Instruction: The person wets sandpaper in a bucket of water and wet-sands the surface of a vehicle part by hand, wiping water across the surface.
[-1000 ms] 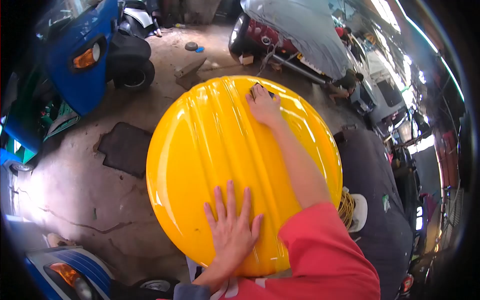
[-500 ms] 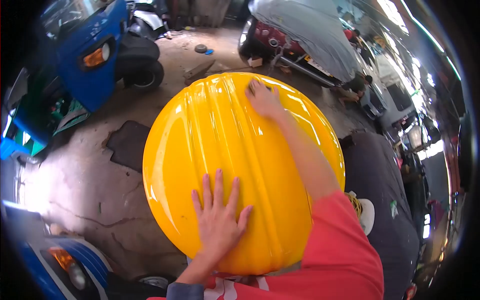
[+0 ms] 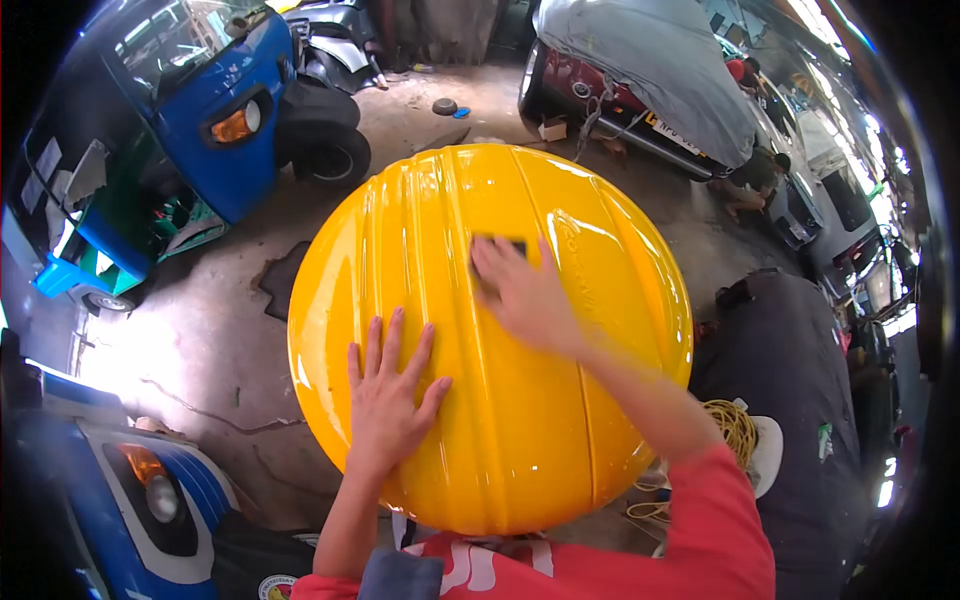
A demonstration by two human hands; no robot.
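A glossy yellow ribbed panel [image 3: 530, 430], rounded like a vehicle part, fills the middle of the head view, with raised lettering on its right side. My left hand [image 3: 390, 405] lies flat on its lower left, fingers spread. Near the centre of the panel, my right hand [image 3: 522, 290] presses a dark rectangular pad [image 3: 515, 245] against the surface. Only the pad's far edge shows past my fingers, so its exact kind cannot be told. That hand looks slightly blurred.
A blue three-wheeler [image 3: 215, 150] stands at the left, another blue-and-white vehicle [image 3: 165, 490] at lower left. A covered red car [image 3: 640, 100] is behind. Coiled yellow rope [image 3: 735, 430] lies beside a dark covered shape [image 3: 780, 370]. A person [image 3: 755, 185] crouches at the right.
My right hand has drawn the pad from the panel's far edge back toward its middle. My left hand sits a little further left and higher. The view has shifted slightly.
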